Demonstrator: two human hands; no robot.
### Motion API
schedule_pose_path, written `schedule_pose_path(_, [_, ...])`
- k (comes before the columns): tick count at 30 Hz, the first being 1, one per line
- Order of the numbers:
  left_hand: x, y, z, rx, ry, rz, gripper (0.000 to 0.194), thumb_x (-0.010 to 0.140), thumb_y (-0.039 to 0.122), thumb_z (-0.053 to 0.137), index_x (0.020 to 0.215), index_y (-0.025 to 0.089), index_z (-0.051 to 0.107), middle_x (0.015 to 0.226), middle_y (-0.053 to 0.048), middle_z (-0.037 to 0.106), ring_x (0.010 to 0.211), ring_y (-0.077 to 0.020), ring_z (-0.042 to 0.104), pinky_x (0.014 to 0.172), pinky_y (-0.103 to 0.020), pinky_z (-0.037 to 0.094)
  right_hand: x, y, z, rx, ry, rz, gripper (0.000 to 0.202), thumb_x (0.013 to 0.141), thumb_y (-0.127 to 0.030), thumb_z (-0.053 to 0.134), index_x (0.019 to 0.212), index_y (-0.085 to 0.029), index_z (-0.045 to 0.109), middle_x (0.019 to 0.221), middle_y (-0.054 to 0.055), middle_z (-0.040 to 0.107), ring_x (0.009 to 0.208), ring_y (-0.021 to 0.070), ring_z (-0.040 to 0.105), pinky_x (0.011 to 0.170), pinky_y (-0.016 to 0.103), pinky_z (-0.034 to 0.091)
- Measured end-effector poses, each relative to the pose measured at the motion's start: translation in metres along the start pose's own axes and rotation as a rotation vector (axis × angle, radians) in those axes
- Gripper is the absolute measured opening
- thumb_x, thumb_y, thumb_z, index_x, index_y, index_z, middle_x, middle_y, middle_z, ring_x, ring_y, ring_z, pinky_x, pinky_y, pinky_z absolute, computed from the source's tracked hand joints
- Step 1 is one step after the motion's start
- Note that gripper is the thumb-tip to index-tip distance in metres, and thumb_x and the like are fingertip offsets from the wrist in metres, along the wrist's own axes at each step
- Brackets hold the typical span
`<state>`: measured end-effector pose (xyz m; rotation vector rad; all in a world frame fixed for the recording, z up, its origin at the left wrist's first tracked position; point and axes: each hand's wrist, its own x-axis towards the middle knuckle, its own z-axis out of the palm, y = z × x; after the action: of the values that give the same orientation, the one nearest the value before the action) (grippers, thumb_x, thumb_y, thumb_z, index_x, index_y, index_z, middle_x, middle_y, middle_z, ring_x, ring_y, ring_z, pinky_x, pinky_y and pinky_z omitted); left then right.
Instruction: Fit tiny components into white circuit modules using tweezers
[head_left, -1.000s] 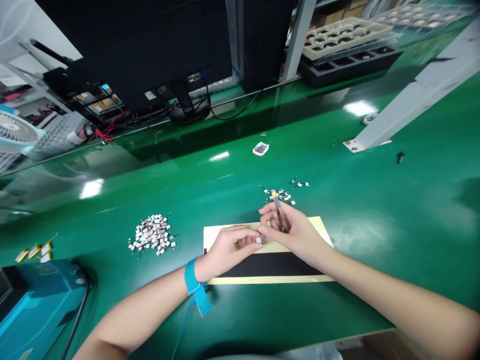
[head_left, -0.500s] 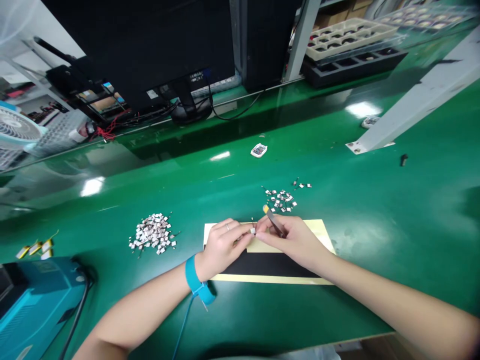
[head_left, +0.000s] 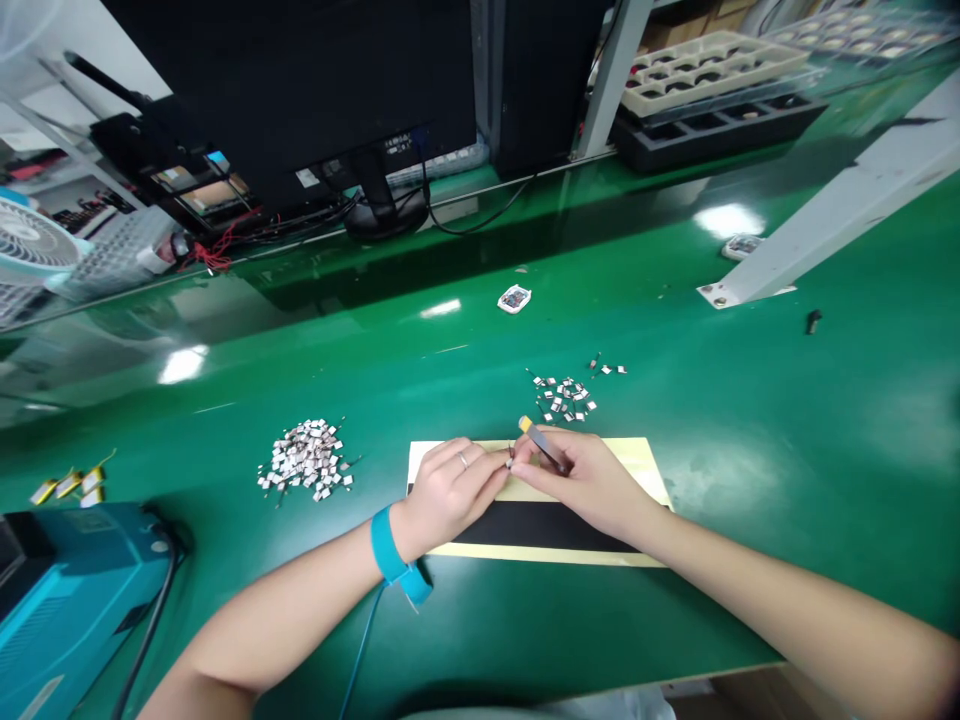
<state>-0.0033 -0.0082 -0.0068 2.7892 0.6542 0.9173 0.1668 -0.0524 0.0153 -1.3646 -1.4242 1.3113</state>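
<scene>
My left hand [head_left: 454,492], with a ring and a teal wrist strap [head_left: 386,548], pinches a small white part with a thin dark lead [head_left: 510,462] at its fingertips. My right hand [head_left: 581,475] meets it there, fingers closed around a pair of tweezers [head_left: 544,446] whose yellow-marked end points up and away. The fingers hide most of the little part and the tweezers' tips. Both hands are over a yellow sheet with a black strip [head_left: 555,527]. Beyond my right hand lies a loose group of similar small parts [head_left: 568,398]; a denser pile [head_left: 306,458] lies to the left.
A teal machine [head_left: 82,600] with a black cable stands at the left front, near several yellow-edged pieces [head_left: 67,486]. A white-framed part [head_left: 514,298] lies farther back. A grey metal post [head_left: 817,220] rises at the right. A monitor [head_left: 300,90] and trays [head_left: 712,75] line the back.
The small part has turned between my fingertips and shows less of its white face. The tweezers' yellow end has tipped slightly left. My hands stay in nearly the same place.
</scene>
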Motion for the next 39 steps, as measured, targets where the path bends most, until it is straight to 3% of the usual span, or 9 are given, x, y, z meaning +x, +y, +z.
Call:
schedule_pose_path(6, [0.001,0.000,0.001,0.030,0.008,0.020,0.006,0.076,0.015,0.053,0.081,0.013,0.057,0.059,-0.002,0.058,0.055,-0.0121,0.048,0.052,-0.024,0.038,0.003,0.003,0.004,-0.007,0.028,0.071,0.009,0.069,-0.024,0.056,0.065,-0.016,0.052,0.049,-0.007,0.032,0.045,0.0064,0.027,0.044,0.021,0.023])
schedule_pose_path(10, [0.002,0.000,-0.001,0.025,-0.005,0.019,0.005,0.076,0.016,0.053,0.077,0.013,0.058,0.055,-0.002,0.056,0.054,-0.0127,0.047,0.051,-0.025,0.038,0.005,0.006,0.003,0.190,0.032,0.141,0.020,0.064,-0.023,0.062,0.054,-0.015,0.047,0.063,-0.001,0.053,0.055,0.0083,0.045,0.053,0.022,0.034])
schedule_pose_path(13, [0.003,0.001,-0.003,-0.038,-0.014,-0.015,0.006,0.077,0.017,0.054,0.079,0.013,0.058,0.055,-0.002,0.055,0.053,-0.0121,0.046,0.051,-0.024,0.038,0.007,0.009,-0.002,0.298,0.003,0.158,0.023,0.060,-0.026,0.067,0.054,-0.015,0.047,0.065,0.000,0.056,0.062,0.0107,0.050,0.059,0.024,0.037])
schedule_pose_path(19, [0.007,0.003,-0.005,-0.146,-0.035,-0.062,0.006,0.078,0.017,0.053,0.079,0.013,0.057,0.058,-0.002,0.058,0.053,-0.0112,0.047,0.052,-0.023,0.039,0.009,0.008,-0.010,0.069,0.012,0.109,0.019,0.064,-0.033,0.065,0.066,-0.015,0.057,0.047,-0.008,0.030,0.046,0.0062,0.027,0.044,0.022,0.020])
schedule_pose_path(26, [0.009,0.004,-0.004,-0.167,-0.018,-0.109,0.009,0.079,0.019,0.051,0.074,0.014,0.056,0.054,-0.001,0.056,0.051,-0.0113,0.047,0.049,-0.023,0.040,0.007,0.005,-0.009,-0.019,-0.037,0.121,0.019,0.066,-0.035,0.062,0.069,-0.016,0.062,0.048,-0.007,0.025,0.045,0.0067,0.024,0.045,0.022,0.018])
schedule_pose_path(33, [0.008,0.007,-0.002,-0.073,-0.041,-0.140,0.013,0.081,0.021,0.046,0.072,0.018,0.054,0.048,0.001,0.052,0.048,-0.0127,0.045,0.046,-0.026,0.038,0.004,0.004,-0.004,-0.041,-0.037,0.108,0.022,0.072,-0.038,0.055,0.067,-0.017,0.056,0.049,-0.006,0.027,0.047,0.0083,0.025,0.045,0.023,0.021])
schedule_pose_path(39, [0.007,0.006,0.000,0.007,-0.065,-0.116,0.012,0.080,0.019,0.048,0.073,0.015,0.056,0.055,-0.001,0.057,0.052,-0.0123,0.049,0.050,-0.024,0.039,0.003,0.011,0.003,-0.136,-0.012,0.042,0.019,0.080,-0.034,0.045,0.073,-0.017,0.047,0.061,-0.003,0.039,0.055,0.0100,0.035,0.052,0.023,0.029])
